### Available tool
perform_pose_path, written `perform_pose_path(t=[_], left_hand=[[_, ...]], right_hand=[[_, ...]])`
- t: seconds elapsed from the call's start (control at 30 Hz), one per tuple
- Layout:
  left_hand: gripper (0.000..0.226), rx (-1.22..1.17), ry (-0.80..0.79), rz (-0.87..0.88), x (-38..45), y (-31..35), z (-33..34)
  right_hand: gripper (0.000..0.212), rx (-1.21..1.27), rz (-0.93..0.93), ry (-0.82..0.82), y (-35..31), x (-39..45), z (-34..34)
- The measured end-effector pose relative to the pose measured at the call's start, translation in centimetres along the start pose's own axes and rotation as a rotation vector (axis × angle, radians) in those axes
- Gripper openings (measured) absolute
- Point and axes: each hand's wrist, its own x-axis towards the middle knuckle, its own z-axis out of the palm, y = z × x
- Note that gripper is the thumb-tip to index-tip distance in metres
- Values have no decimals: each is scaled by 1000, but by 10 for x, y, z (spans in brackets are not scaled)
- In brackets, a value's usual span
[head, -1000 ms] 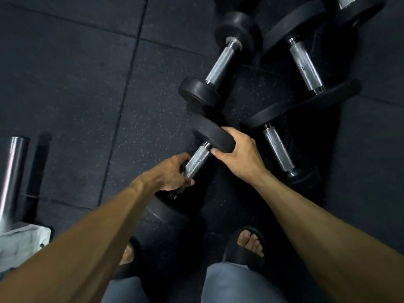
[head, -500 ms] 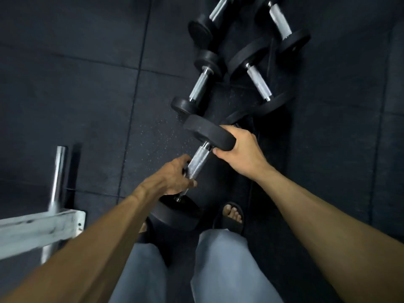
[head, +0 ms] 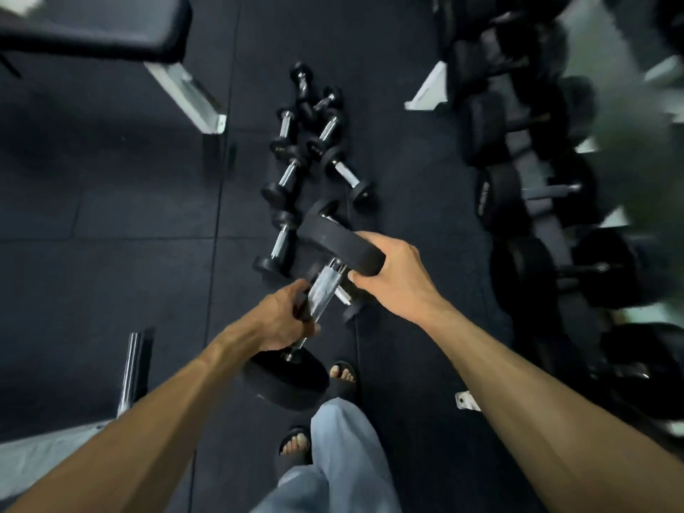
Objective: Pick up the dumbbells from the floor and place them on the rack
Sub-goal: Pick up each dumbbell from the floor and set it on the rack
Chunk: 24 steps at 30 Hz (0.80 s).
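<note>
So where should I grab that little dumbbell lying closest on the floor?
Grab the small dumbbell by its shiny metal handle, coming down from above. The handle is thin and bare between two fat black ends, and it lies flat, so fingers can likely wrap around it from the top.

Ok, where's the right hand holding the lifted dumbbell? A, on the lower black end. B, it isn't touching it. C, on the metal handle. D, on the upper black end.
D: the right hand wraps the edge of the dumbbell's upper black end, while the left hand has its grip on the metal handle.
</note>
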Motion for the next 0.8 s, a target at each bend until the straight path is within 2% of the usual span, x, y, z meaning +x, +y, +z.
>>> perform_pose_path(t=[0.2, 0.4, 0.8], left_hand=[[46, 93, -93, 142, -54, 84, 43], [39, 190, -176, 304, -85, 176, 120], [42, 323, -394, 536, -148, 381, 359]], right_hand=[[57, -28, 39, 168, -10, -102, -79], [57, -42, 87, 340, 12, -208, -169], [50, -112, 241, 591, 98, -454, -368]])
